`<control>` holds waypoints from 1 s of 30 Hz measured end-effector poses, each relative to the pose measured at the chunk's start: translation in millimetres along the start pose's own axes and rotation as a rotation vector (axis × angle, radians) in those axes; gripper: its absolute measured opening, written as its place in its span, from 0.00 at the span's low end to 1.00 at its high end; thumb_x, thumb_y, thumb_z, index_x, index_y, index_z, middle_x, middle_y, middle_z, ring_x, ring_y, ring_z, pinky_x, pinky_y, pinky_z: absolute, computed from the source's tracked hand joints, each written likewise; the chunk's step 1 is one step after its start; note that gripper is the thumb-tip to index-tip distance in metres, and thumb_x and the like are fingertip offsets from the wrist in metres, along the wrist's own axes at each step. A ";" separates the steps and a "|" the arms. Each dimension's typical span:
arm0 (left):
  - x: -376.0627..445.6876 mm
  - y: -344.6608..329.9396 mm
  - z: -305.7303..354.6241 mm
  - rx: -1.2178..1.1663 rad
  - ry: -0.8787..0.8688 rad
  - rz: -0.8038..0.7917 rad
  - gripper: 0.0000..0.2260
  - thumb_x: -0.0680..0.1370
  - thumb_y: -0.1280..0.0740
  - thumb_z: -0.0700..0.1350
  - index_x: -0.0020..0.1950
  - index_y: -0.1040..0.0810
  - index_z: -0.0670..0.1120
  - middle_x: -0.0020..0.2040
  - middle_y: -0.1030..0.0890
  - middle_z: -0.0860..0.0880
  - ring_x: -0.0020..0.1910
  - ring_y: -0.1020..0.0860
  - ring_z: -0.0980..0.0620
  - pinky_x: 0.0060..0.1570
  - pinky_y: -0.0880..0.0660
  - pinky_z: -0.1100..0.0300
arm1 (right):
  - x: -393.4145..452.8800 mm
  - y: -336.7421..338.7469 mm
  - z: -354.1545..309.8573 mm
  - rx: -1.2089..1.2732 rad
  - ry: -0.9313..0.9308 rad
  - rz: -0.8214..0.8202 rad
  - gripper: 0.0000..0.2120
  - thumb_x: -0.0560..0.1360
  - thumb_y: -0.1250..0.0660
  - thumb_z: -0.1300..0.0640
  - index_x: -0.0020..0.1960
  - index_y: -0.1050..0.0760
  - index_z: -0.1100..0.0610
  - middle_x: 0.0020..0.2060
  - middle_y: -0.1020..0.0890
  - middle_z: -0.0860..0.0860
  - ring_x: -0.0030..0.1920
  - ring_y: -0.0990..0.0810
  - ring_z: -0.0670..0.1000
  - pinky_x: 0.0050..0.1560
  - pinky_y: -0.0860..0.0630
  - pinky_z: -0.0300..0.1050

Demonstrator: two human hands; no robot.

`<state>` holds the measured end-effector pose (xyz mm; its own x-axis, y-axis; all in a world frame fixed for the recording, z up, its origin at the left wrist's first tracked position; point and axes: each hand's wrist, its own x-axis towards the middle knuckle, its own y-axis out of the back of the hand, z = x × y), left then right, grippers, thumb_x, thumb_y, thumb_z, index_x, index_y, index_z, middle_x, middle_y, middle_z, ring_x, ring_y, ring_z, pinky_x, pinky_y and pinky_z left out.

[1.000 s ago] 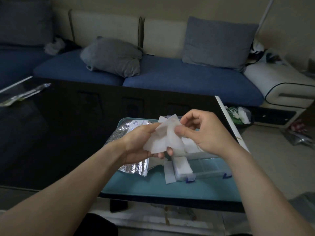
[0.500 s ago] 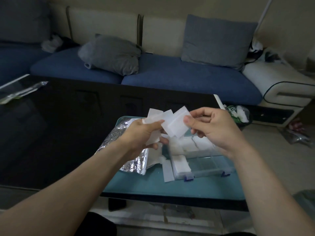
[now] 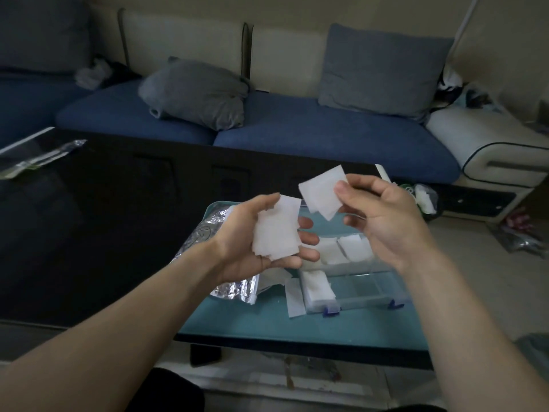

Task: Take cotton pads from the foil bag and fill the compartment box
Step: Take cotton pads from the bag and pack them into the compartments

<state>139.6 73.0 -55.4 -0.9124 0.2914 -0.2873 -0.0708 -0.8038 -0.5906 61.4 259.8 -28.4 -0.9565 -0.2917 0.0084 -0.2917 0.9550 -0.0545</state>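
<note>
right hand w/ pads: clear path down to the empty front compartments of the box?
Probably yes. The right hand pinches pads above the box, lid open, nothing over the empty compartments. The left hand holds its stack off to the side.

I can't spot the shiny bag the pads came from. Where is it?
In the head view, the foil bag lies on the teal tray, left of the clear compartment box, mostly hidden under the left hand.

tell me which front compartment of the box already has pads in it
The front-left compartment of the compartment box: a white stack of cotton pads fills it, while the front compartments to its right look clear and empty.
</note>
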 end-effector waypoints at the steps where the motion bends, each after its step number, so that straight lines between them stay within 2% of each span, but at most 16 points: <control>1: -1.3 0.2 0.7 -0.033 0.025 -0.013 0.28 0.81 0.45 0.59 0.62 0.25 0.34 0.52 0.21 0.33 0.45 0.19 0.34 0.34 0.18 0.51 | -1.4 3.1 -1.3 -0.025 0.002 -0.084 0.11 0.67 0.23 0.54 0.49 0.19 0.53 0.38 0.14 0.48 0.33 0.20 0.45 0.36 0.26 0.39; 3: -3.8 -1.6 1.1 -0.082 0.071 -0.040 0.31 0.80 0.46 0.62 0.66 0.25 0.36 0.54 0.21 0.31 0.47 0.19 0.30 0.36 0.17 0.47 | -6.0 4.5 -2.1 -0.119 -0.009 -0.268 0.13 0.64 0.23 0.54 0.48 0.18 0.54 0.36 0.15 0.49 0.29 0.23 0.44 0.32 0.27 0.37; 5: -4.5 -4.0 -0.7 -0.068 0.101 -0.062 0.32 0.80 0.47 0.64 0.67 0.25 0.39 0.56 0.20 0.32 0.49 0.19 0.31 0.42 0.18 0.45 | -10.8 -0.6 0.2 -0.268 0.002 -0.407 0.11 0.66 0.23 0.56 0.48 0.17 0.54 0.36 0.15 0.51 0.29 0.23 0.46 0.31 0.27 0.37; 7: -3.5 -6.4 -3.0 -0.039 0.122 -0.095 0.34 0.80 0.49 0.65 0.69 0.26 0.40 0.56 0.21 0.34 0.47 0.18 0.35 0.43 0.19 0.46 | -13.7 -9.4 4.5 -0.420 0.048 -0.429 0.10 0.70 0.22 0.59 0.50 0.16 0.54 0.38 0.14 0.51 0.31 0.20 0.48 0.33 0.23 0.42; 9: -1.9 -8.7 -4.9 -0.041 0.136 -0.117 0.34 0.80 0.50 0.66 0.71 0.27 0.40 0.58 0.22 0.36 0.46 0.19 0.36 0.40 0.19 0.48 | -16.3 -17.9 6.5 -0.599 0.106 -0.393 0.12 0.71 0.21 0.58 0.53 0.16 0.52 0.41 0.14 0.50 0.36 0.17 0.47 0.37 0.19 0.46; 11: 0.8 -6.6 -6.5 -0.027 0.125 -0.066 0.33 0.80 0.50 0.66 0.66 0.25 0.39 0.55 0.23 0.39 0.45 0.20 0.40 0.39 0.20 0.51 | -18.2 -22.3 6.5 -0.782 0.169 -0.405 0.16 0.70 0.21 0.53 0.57 0.18 0.48 0.43 0.16 0.46 0.40 0.18 0.42 0.42 0.20 0.41; 14: 1.9 -5.5 -6.6 0.004 0.108 -0.057 0.32 0.80 0.51 0.66 0.64 0.27 0.40 0.56 0.27 0.39 0.47 0.23 0.40 0.42 0.20 0.51 | -20.7 -25.5 3.6 -0.874 0.195 -0.449 0.18 0.68 0.20 0.50 0.55 0.21 0.44 0.42 0.19 0.40 0.40 0.21 0.38 0.39 0.27 0.32; 17: 1.2 -4.3 -7.5 0.004 0.132 -0.044 0.32 0.81 0.50 0.66 0.64 0.26 0.39 0.54 0.22 0.38 0.47 0.20 0.39 0.44 0.19 0.50 | -21.0 -26.8 3.6 -0.882 0.201 -0.456 0.16 0.67 0.19 0.51 0.48 0.23 0.45 0.42 0.20 0.39 0.39 0.21 0.37 0.36 0.29 0.29; 19: 0.3 -4.3 -7.7 0.018 0.135 -0.044 0.31 0.81 0.50 0.64 0.64 0.26 0.38 0.54 0.20 0.38 0.48 0.19 0.39 0.47 0.21 0.47 | -21.6 -26.2 3.5 -0.893 0.220 -0.425 0.14 0.66 0.19 0.51 0.45 0.23 0.46 0.41 0.20 0.40 0.38 0.23 0.36 0.36 0.28 0.31; 21: -0.5 -4.6 -6.7 0.056 0.115 -0.036 0.29 0.83 0.50 0.60 0.63 0.24 0.38 0.54 0.19 0.37 0.48 0.18 0.38 0.46 0.20 0.47 | -20.3 -23.2 3.1 -0.850 0.237 -0.388 0.13 0.67 0.19 0.52 0.43 0.22 0.47 0.39 0.19 0.44 0.37 0.21 0.41 0.36 0.25 0.36; 24: -1.2 -4.2 -4.1 0.116 0.113 -0.041 0.25 0.84 0.49 0.56 0.63 0.25 0.38 0.52 0.19 0.33 0.46 0.18 0.34 0.42 0.18 0.48 | -14.6 -12.6 2.2 -0.689 0.242 -0.354 0.13 0.67 0.18 0.56 0.43 0.21 0.48 0.38 0.17 0.46 0.36 0.21 0.41 0.38 0.25 0.37; 26: -0.6 -3.0 -3.5 0.161 0.095 -0.019 0.24 0.84 0.49 0.54 0.65 0.26 0.37 0.49 0.19 0.33 0.42 0.18 0.35 0.39 0.18 0.50 | -9.9 -2.4 1.3 -0.578 0.221 -0.328 0.12 0.66 0.19 0.55 0.46 0.19 0.49 0.40 0.15 0.48 0.40 0.18 0.44 0.42 0.22 0.40; 28: 1.0 -2.2 -4.2 0.213 0.046 0.029 0.22 0.84 0.49 0.53 0.65 0.26 0.38 0.46 0.19 0.35 0.38 0.19 0.37 0.35 0.19 0.52 | -8.8 7.0 -1.7 -0.421 0.161 -0.318 0.13 0.65 0.22 0.53 0.48 0.18 0.52 0.43 0.13 0.50 0.43 0.16 0.48 0.42 0.20 0.44; 30: 2.3 -4.0 -5.0 0.187 0.001 0.072 0.22 0.85 0.49 0.53 0.66 0.26 0.39 0.46 0.19 0.35 0.37 0.19 0.38 0.33 0.20 0.54 | -9.2 13.3 -3.8 -0.231 0.042 -0.336 0.15 0.64 0.24 0.55 0.50 0.18 0.57 0.44 0.13 0.53 0.44 0.15 0.50 0.40 0.19 0.43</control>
<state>139.8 79.5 -57.5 -0.9175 0.2300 -0.3245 -0.0791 -0.9050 -0.4179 66.3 275.4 -25.4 -0.8055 -0.5919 0.0286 -0.5777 0.7951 0.1843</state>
